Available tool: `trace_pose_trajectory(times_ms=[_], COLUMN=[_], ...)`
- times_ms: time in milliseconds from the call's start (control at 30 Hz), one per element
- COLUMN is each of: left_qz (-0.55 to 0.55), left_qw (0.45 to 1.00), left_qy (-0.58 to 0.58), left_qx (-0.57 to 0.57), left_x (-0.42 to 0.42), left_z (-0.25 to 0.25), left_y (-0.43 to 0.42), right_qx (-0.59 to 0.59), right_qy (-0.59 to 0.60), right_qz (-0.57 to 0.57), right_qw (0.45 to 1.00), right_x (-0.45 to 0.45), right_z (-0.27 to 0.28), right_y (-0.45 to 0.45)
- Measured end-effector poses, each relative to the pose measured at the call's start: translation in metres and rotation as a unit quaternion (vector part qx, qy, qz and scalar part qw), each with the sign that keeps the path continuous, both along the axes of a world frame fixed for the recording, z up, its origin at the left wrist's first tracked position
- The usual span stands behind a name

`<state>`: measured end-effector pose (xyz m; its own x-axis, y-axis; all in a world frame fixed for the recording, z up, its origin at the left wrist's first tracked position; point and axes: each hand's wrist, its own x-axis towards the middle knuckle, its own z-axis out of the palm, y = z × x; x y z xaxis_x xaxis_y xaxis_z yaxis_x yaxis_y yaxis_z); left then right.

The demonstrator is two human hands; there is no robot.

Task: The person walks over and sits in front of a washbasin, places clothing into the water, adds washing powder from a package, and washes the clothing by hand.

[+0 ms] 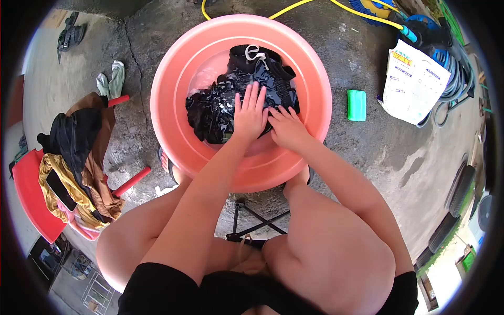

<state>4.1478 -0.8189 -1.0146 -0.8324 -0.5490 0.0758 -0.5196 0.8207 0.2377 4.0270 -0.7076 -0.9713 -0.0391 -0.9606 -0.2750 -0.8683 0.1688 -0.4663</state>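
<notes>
Wet black drawstring shorts point(226, 94) lie bunched in a round pink basin point(176, 142), with some water and a few suds showing around and on them. A pale drawstring loops up at the far end of the cloth. My left hand point(251, 113) rests flat on the fabric, fingers stretched out and pointing away from me. Close beside it, my right hand point(286, 127) lies on the near right part of the cloth with its fingers spread. Neither hand grips anything. Part of the shorts is hidden under both hands.
Right of the basin are a green soap bar point(356, 105), a white printed bag point(415, 80) and a coiled hose point(457, 79). A yellow hose point(291, 8) runs behind. Clothes point(79, 136) and a phone point(61, 191) lie on a red chair point(31, 194) at left.
</notes>
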Motion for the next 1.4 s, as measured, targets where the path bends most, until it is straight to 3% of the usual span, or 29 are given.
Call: trace_pose_trajectory(times_ms=[67,133,200,300,333,467,533,600,733,833,1000,1133,1400], left_qz=[0.001,0.078,0.232,0.271,0.228,0.074,0.06,0.05,0.24,0.216,0.107,0.005,0.098], left_qw=[1.0,0.995,0.97,0.959,0.97,0.997,0.998,0.995,0.965,0.967,0.991,0.999,0.989], left_qy=[0.003,-0.037,0.0,-0.035,-0.065,0.02,0.001,-0.064,-0.053,-0.1,0.06,0.002,-0.073], left_qx=[0.024,-0.04,-0.069,-0.072,-0.056,0.013,0.003,-0.055,-0.088,-0.087,0.046,0.04,-0.079], left_x=[0.012,0.022,0.032,0.036,0.034,0.026,0.03,0.04,0.045,0.033,0.002,0.009,0.044], left_z=[-0.001,-0.003,-0.012,-0.023,-0.022,-0.015,-0.012,-0.011,-0.022,-0.024,-0.014,-0.009,-0.017], left_y=[-0.026,-0.05,-0.071,-0.065,-0.054,-0.022,-0.033,-0.057,-0.089,-0.074,-0.017,-0.021,-0.089], right_qx=[0.013,-0.005,0.0,0.032,0.037,0.052,0.054,0.052,0.045,0.05,0.056,0.05,0.052], right_qy=[-0.003,-0.016,-0.017,-0.023,-0.022,-0.013,-0.016,-0.029,-0.029,-0.021,-0.006,-0.005,-0.021], right_qz=[0.011,-0.002,-0.002,-0.015,-0.017,-0.022,-0.022,-0.022,-0.018,-0.021,-0.014,-0.009,-0.006], right_qw=[1.0,1.0,1.0,0.999,0.999,0.998,0.998,0.998,0.998,0.998,0.998,0.999,0.998], right_x=[-0.001,0.0,0.0,0.002,0.002,0.002,0.002,0.002,0.002,0.004,0.003,0.002,0.0], right_z=[0.001,0.0,-0.002,0.0,-0.001,-0.003,-0.001,0.002,-0.004,-0.006,-0.004,-0.006,-0.003], right_y=[0.006,0.009,0.007,0.004,0.004,0.003,0.005,0.005,0.005,0.004,0.002,0.004,0.004])
